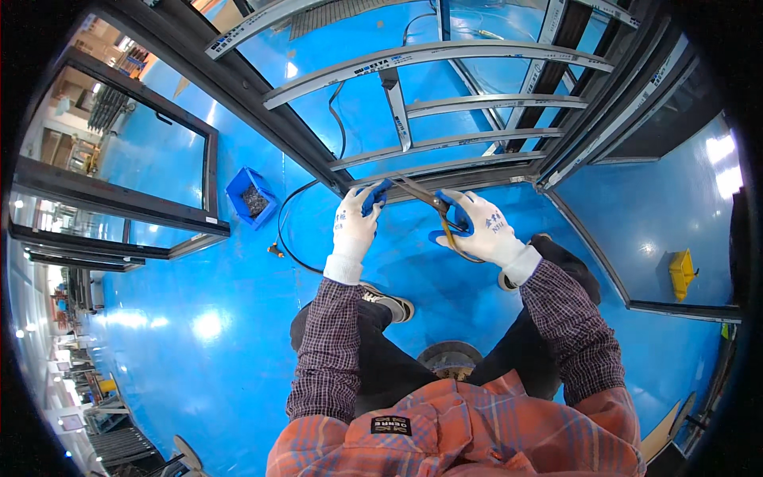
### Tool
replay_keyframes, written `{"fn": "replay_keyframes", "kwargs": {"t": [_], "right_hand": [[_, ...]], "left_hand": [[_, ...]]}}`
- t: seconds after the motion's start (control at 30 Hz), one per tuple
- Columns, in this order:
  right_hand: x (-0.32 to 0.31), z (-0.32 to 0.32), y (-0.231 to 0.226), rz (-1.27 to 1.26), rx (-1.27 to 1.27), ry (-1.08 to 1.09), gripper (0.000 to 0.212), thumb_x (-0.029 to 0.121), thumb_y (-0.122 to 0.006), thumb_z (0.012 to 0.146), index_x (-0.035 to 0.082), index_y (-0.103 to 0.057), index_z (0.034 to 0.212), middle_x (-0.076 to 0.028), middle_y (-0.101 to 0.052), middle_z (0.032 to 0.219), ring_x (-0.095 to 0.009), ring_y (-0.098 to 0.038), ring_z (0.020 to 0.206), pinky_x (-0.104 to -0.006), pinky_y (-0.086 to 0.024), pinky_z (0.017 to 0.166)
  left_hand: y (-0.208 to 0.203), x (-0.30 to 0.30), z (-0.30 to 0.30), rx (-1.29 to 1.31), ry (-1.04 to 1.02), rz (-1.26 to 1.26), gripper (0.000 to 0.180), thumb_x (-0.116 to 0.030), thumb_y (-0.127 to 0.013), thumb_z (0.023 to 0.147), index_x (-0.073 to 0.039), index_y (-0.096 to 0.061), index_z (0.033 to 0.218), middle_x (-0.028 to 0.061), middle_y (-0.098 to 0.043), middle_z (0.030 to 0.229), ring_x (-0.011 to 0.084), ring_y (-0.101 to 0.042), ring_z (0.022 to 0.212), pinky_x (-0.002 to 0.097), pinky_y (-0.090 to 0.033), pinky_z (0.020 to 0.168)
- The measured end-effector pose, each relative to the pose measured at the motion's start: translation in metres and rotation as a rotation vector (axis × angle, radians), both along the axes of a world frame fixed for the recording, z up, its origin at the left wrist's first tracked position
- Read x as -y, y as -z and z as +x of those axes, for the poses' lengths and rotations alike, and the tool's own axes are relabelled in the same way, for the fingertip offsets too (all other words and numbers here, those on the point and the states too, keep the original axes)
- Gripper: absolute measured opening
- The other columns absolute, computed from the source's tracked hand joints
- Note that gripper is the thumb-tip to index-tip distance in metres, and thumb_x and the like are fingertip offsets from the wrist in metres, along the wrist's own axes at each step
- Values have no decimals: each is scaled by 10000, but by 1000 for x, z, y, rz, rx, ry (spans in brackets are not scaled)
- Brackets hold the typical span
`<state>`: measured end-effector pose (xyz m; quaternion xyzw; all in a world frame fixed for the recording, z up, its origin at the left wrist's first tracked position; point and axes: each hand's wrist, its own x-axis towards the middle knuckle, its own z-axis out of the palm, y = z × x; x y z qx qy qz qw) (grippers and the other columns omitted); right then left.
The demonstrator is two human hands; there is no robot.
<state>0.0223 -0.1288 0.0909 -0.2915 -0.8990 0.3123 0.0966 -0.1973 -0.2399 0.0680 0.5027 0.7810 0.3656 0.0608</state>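
My right hand (486, 229), in a white glove with blue fingertips, is closed round the handles of a pair of scissors (435, 202). The blades point left and away, towards my left hand (354, 226), which wears the same kind of glove. Its fingers are bent together in a pinch close to the blade tips; what they hold, if anything, is too small to make out. Just beyond both hands is the lower rail of a dark metal frame (453, 181), crossed by several bars with white printed film on them (445, 143).
On the blue floor at the left stands a blue bin (252, 199) of small dark pieces, beside a black hose (288, 238). Dark-framed glass panels (159, 195) stand further left. A yellow container (682, 274) shows at the right. I sit on a low round stool (450, 354).
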Motion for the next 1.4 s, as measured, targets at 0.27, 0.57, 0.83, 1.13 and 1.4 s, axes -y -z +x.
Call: {"fn": "replay_keyframes", "kwargs": {"t": [0.27,0.57,0.83,1.13,1.4], "right_hand": [[-1,0,8,93,76,-107,739,527,-677,730,131,-438,1307,-108,-556,1003,-258,-571,915,-349,-448,820],[1,-1,2,110,165,-133,716,524,-654,757,137,-436,1318,-89,-564,989,-239,-580,907,-326,-455,798],[7,-2,7,56,88,-152,683,508,-656,764,95,-464,1273,-84,-580,1025,-237,-598,911,-327,-472,788],[8,-5,14,80,8,-34,715,491,-676,745,83,-436,1281,-132,-579,1053,-268,-600,932,-349,-475,815],[1,-4,12,-5,85,56,769,488,-692,722,65,-407,1298,-162,-576,1062,-286,-597,939,-359,-471,830]], "left_hand": [[-5,0,6,2,-34,-134,286,-35,-596,820,-29,-609,1105,58,-598,983,146,-558,612,241,-459,513],[-3,1,4,-80,11,-195,301,-76,-603,828,-59,-614,1128,66,-593,987,154,-554,617,259,-449,515],[-6,4,2,46,-8,-294,322,-111,-595,835,-81,-602,1156,87,-582,1015,208,-598,744,301,-498,653],[-19,0,12,202,-49,-215,317,-91,-584,837,-31,-593,1148,81,-612,1002,188,-601,710,269,-492,604],[-15,-3,13,234,-74,-141,268,-78,-607,811,7,-617,1066,116,-636,990,232,-619,853,294,-495,747]]}}
